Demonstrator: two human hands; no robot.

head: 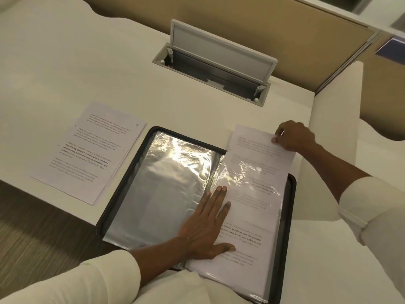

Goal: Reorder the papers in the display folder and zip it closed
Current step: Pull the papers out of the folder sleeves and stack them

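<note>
Handling a sheet (258, 154) that lies half inside the right sleeve (252, 194) of the open folder (162, 189), at the near edge of the desk (65, 73). The right hand (294, 136) pinches the sheet's far corner between thumb and curled fingers. The left hand (206, 224) presses flat beside the spine, fingers straight and close together, thumb spread. A stack (87, 152) lies just left of the folder. Whether the sheet is entering or leaving cannot be told. Advised: keep the sleeve pinned and move the sheet straight along its length, since skew would likely buckle it against the film.

Right hand (293, 137) pinches a sheet (258, 163); left hand (206, 222) flattens the folder (153, 183).
</note>
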